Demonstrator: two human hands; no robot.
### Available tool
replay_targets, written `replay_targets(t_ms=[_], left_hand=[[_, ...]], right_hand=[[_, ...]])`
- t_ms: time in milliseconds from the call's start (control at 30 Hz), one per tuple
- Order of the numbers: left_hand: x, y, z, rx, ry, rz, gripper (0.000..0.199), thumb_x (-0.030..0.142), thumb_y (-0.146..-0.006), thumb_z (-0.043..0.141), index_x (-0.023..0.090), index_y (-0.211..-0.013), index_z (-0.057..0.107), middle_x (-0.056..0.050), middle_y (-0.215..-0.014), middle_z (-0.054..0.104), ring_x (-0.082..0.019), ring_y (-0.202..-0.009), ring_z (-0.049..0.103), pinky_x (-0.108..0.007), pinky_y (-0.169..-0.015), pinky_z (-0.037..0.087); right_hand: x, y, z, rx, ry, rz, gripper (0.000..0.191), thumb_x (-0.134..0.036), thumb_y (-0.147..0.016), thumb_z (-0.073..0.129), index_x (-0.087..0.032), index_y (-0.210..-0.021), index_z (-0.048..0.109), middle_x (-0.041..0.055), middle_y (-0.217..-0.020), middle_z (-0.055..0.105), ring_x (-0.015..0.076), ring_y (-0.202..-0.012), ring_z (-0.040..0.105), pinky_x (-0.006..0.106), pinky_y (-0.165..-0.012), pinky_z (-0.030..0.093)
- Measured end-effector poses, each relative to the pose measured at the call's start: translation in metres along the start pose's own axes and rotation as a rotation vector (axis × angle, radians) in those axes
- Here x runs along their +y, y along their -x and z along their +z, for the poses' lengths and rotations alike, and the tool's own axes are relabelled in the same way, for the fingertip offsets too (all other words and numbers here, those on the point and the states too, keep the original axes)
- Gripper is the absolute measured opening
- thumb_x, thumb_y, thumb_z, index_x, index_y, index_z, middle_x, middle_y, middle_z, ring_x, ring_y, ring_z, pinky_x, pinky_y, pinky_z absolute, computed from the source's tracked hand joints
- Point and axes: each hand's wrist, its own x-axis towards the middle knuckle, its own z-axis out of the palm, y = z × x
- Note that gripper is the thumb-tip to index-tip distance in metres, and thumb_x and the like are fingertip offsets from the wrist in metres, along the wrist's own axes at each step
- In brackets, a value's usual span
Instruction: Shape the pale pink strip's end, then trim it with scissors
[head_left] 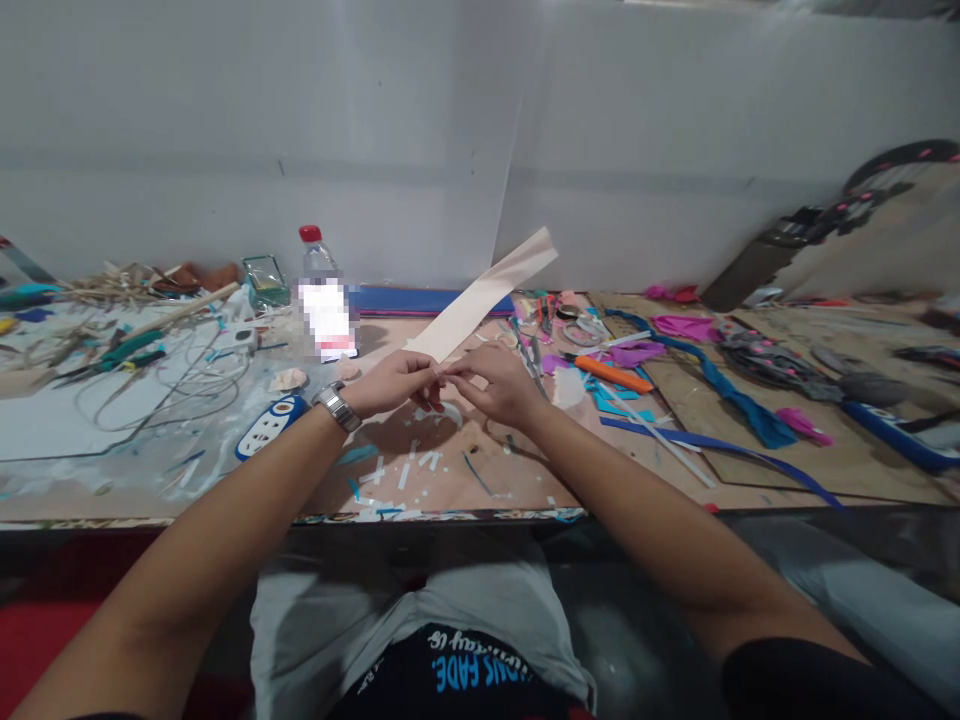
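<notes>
A long cream paper strip point(487, 295) slants up and to the right from between my hands, its far end raised toward the wall. My left hand point(397, 382) is closed, thumb and fingers pinching the near end of the strip. Close beside it, my right hand point(499, 382) is also closed in a pinch, its fingertips meeting the left ones at that same end. The exact edge they grip is hidden by the fingers. A small white curved piece point(450, 412) lies on the table below the hands.
A red-capped bottle point(320, 258), a white-and-blue remote control point(271, 427) and green-handled pliers point(124, 355) are on the left. To the right lie an orange utility knife point(613, 373), a blue ribbon point(720, 440) and crumpled magenta paper point(686, 328). White scraps litter the table's front.
</notes>
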Motion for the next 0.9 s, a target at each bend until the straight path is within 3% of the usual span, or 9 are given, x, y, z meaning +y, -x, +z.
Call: replay_targets(t_ms=[167, 267, 467, 567, 700, 900], left_hand=[[-0.004, -0.002, 0.001, -0.001, -0.003, 0.0, 0.052, 0.064, -0.085, 0.065, 0.012, -0.083, 0.061, -0.006, -0.075, 0.066, -0.017, -0.073, 0.071, -0.027, -0.066, 0.058], [-0.005, -0.002, 0.001, 0.006, -0.08, 0.058, 0.048, 0.061, -0.091, 0.059, 0.013, -0.084, 0.061, -0.006, -0.074, 0.067, -0.016, -0.071, 0.07, -0.027, -0.066, 0.056], [-0.002, 0.0, 0.006, 0.217, -0.653, 0.296, 0.033, 0.041, -0.1, 0.05, 0.017, -0.084, 0.067, -0.003, -0.073, 0.071, -0.013, -0.064, 0.06, -0.025, -0.065, 0.041], [-0.002, 0.0, 0.009, 0.249, -0.791, 0.347, 0.031, 0.036, -0.1, 0.05, 0.018, -0.082, 0.068, -0.004, -0.075, 0.071, -0.016, -0.069, 0.061, -0.027, -0.068, 0.039], [-0.003, -0.001, 0.009, 0.262, -0.791, 0.382, 0.032, 0.037, -0.1, 0.049, 0.018, -0.083, 0.069, -0.005, -0.077, 0.072, -0.016, -0.071, 0.061, -0.027, -0.07, 0.04], [-0.013, -0.003, 0.009, 0.27, -0.568, 0.303, 0.038, 0.049, -0.099, 0.051, 0.017, -0.089, 0.069, -0.003, -0.072, 0.072, -0.013, -0.063, 0.061, -0.024, -0.065, 0.042]], right_hand=[[-0.001, 0.0, -0.001, -0.023, 0.039, 0.001, 0.011, -0.024, -0.093, 0.063, -0.021, -0.095, 0.073, 0.0039, -0.087, 0.078, 0.0207, -0.084, 0.067, 0.038, -0.087, 0.039], [-0.001, 0.0, -0.001, -0.034, 0.059, 0.014, 0.011, -0.025, -0.094, 0.062, -0.021, -0.095, 0.072, 0.0041, -0.088, 0.077, 0.0212, -0.085, 0.066, 0.038, -0.087, 0.038], [-0.003, 0.001, 0.001, -0.074, 0.053, 0.146, 0.011, -0.026, -0.096, 0.058, -0.02, -0.095, 0.068, 0.0065, -0.091, 0.075, 0.0237, -0.091, 0.065, 0.039, -0.089, 0.037], [-0.006, 0.001, 0.002, -0.122, 0.049, 0.195, 0.013, -0.025, -0.097, 0.054, -0.019, -0.094, 0.065, 0.008, -0.09, 0.072, 0.0243, -0.089, 0.063, 0.038, -0.085, 0.039], [-0.007, -0.001, 0.003, -0.13, 0.028, 0.214, 0.014, -0.025, -0.098, 0.051, -0.018, -0.093, 0.063, 0.0091, -0.09, 0.07, 0.0241, -0.088, 0.061, 0.036, -0.081, 0.041], [-0.002, -0.002, 0.002, -0.082, 0.003, 0.163, 0.015, -0.031, -0.097, 0.058, -0.02, -0.09, 0.065, 0.0063, -0.088, 0.072, 0.0226, -0.086, 0.062, 0.036, -0.082, 0.041]])
